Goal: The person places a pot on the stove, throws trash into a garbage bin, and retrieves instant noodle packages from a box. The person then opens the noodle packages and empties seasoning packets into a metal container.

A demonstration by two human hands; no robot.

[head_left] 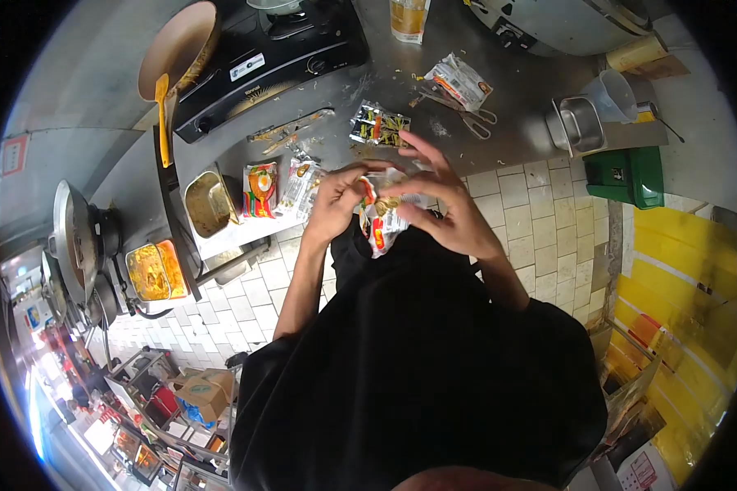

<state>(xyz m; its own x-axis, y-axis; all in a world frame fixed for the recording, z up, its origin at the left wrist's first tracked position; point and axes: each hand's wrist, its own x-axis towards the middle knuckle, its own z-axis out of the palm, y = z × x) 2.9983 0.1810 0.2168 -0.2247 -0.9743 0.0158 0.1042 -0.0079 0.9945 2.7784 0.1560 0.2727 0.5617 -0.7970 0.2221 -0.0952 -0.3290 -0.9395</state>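
An opened food packet (378,231), white with red and yellow print, hangs between my hands in front of my body. My left hand (336,200) grips its left side with bent fingers. My right hand (454,209) is at the packet's right side, thumb and fingers spread around its opening; whether a fingertip holds the edge is unclear. Just beyond lies a black and yellow sachet (379,124) on the metal counter (516,102). To the left are a red noodle packet (260,190) and a crumpled clear wrapper (301,186).
A black gas stove (278,61) and a pan (176,49) with an orange spatula (163,123) are at the upper left. Scissors (473,121) lie by another packet (460,80). A metal container (210,203) sits left; a green bin (625,177) stands right.
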